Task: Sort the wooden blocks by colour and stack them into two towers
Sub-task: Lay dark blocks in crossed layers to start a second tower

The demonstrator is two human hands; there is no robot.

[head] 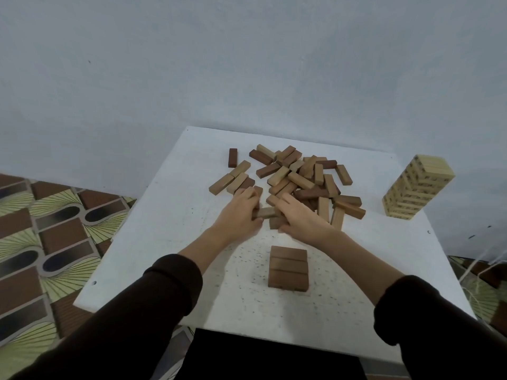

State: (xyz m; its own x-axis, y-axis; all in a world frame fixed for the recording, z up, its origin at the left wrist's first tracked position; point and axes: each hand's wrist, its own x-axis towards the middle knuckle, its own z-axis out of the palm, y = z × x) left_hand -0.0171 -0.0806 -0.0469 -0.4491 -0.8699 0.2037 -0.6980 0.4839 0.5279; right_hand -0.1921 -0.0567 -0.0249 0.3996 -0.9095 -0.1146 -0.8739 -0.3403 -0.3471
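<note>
On a white table (164,242): a loose pile of light and dark blocks (301,176) at the far middle, a tall light tower (414,187) well apart at the right edge, a flat dark layer of three blocks (288,272) near the front. At the near edge of the pile, left hand (238,212) gripping one end of a light block (266,212). Just beside, right hand (301,218) laid over a dark block (277,222), grip not clear.

White speckled table (164,242). Heaped loose at its middle, light and dark wooden blocks (301,176). Upright near the right edge, a tall pale tower (417,187). Toward the front, a low dark stack (288,270), three blocks across.
</note>
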